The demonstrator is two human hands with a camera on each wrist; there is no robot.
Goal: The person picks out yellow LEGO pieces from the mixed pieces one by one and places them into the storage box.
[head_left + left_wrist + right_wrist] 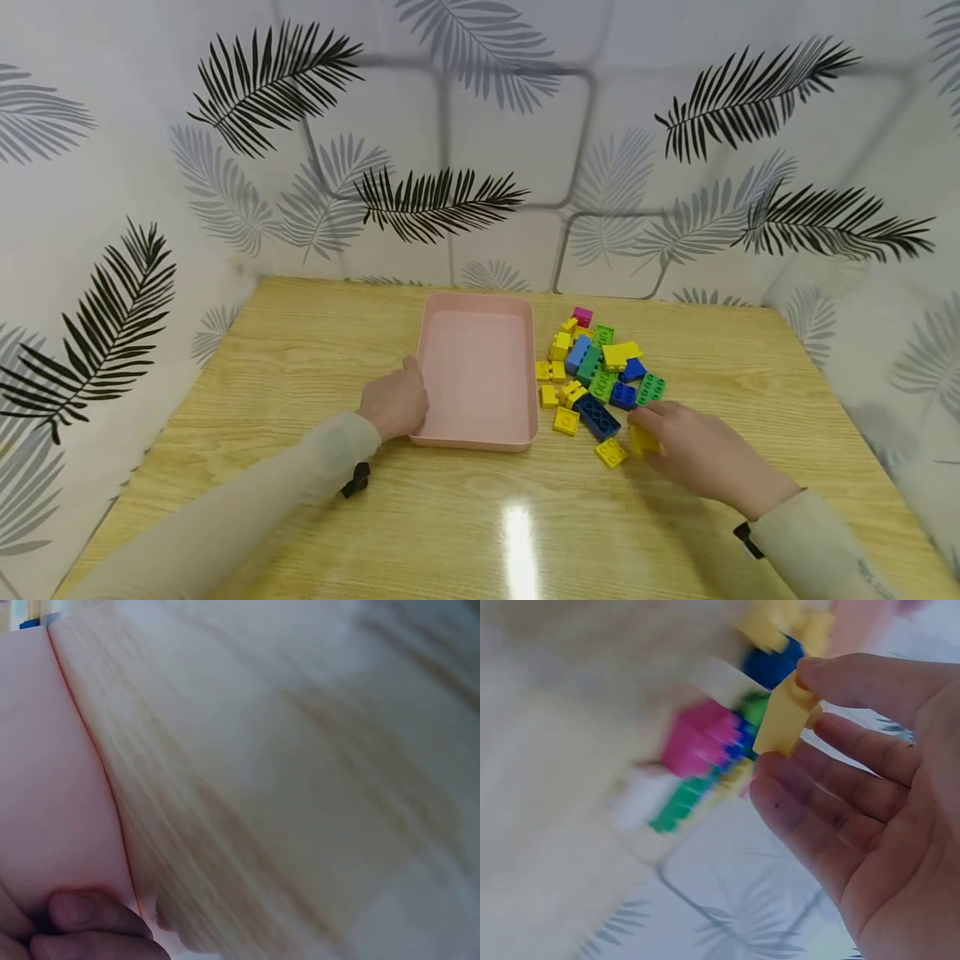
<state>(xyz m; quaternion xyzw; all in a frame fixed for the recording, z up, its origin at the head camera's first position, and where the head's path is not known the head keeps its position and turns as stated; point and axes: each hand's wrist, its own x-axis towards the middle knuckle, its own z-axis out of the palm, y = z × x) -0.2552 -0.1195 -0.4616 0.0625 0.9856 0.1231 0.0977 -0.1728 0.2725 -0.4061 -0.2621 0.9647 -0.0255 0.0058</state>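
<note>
My right hand [693, 450] pinches a yellow toy brick [784, 720] between thumb and fingertips, at the near right side of a pile of bricks. A pink brick [697, 739] appears close by in the right wrist view, blurred. At the left side of the pink tray [477, 445], my left hand [395, 403] grips the rim near its front corner. Curled fingers [97, 915] lie against the tray's wall in the left wrist view. The tray's floor holds no bricks. A loose yellow brick [611, 452] lies just left of my right hand.
Between the tray and my right hand lie several bricks, among them a dark blue brick [597, 417], a light blue brick [577, 354] and a green brick [651, 389]. Behind the wooden table [337, 333] stands a leaf-patterned backdrop [510, 125].
</note>
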